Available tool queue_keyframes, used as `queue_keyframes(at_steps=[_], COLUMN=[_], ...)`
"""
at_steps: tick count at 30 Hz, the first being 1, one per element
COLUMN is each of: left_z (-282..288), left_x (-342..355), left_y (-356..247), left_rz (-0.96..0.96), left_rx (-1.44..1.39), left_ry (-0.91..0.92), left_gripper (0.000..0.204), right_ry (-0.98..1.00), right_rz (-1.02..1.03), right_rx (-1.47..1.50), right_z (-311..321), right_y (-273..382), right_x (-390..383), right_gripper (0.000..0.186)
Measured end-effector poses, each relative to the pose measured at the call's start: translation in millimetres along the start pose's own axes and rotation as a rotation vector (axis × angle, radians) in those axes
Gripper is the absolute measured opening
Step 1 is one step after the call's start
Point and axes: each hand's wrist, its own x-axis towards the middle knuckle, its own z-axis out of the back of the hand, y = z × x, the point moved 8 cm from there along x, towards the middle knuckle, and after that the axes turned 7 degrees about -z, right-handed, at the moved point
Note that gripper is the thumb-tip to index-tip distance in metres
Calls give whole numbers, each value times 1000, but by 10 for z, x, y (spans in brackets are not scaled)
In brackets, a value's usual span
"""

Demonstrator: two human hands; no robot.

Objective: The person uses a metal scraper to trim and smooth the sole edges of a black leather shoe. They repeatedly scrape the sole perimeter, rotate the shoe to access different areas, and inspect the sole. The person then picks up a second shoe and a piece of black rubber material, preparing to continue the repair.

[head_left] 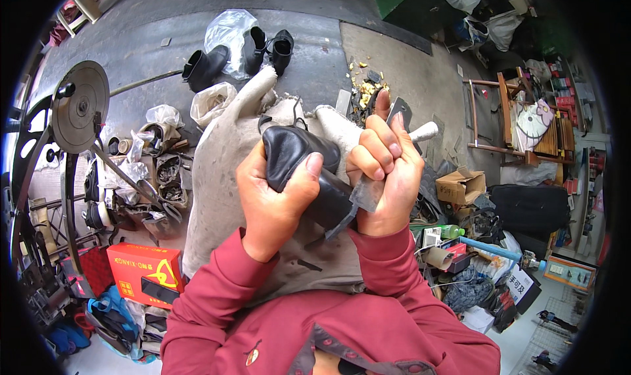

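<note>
My left hand (271, 194) is wrapped round a black leather shoe (289, 153), its thumb pressed on the upper, above my lap. The shoe is tilted, with its sole side toward my right hand. In my right hand (394, 171) is a flat grey metal blade (367, 195), like a shoemaker's knife. Its lower end lies against the shoe's edge, and its dark upper end sticks out above my fingers. A thin dark strip (342, 224) hangs by the blade; whether it is still joined to the shoe I cannot tell. A stained pale cloth (220, 178) covers my lap.
Several black boots (205, 67) stand ahead by a clear plastic bag (227, 33). A machine with a round wheel (80, 105) is at the left, above a red-orange box (146, 273). At the right are a cardboard box (461, 186), a wooden-framed chair (509, 122) and piled odds and ends.
</note>
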Motion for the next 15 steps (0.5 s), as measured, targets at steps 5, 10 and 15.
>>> queue_keyframes(at_steps=[5,10,15], left_z=[12,20,21], left_x=[-3,1,22], left_y=[8,-10,-4], left_rz=[9,18,9], left_rx=[5,23,14], left_ry=[-12,-17,-17], left_gripper=[15,16,16], right_ry=[14,56,52], right_rz=[31,72,143], right_rx=[-36,-51,-134], right_z=[-49,-107,-139], right_y=[0,-3,20], right_x=[-20,-27,-48], right_gripper=[33,36,35])
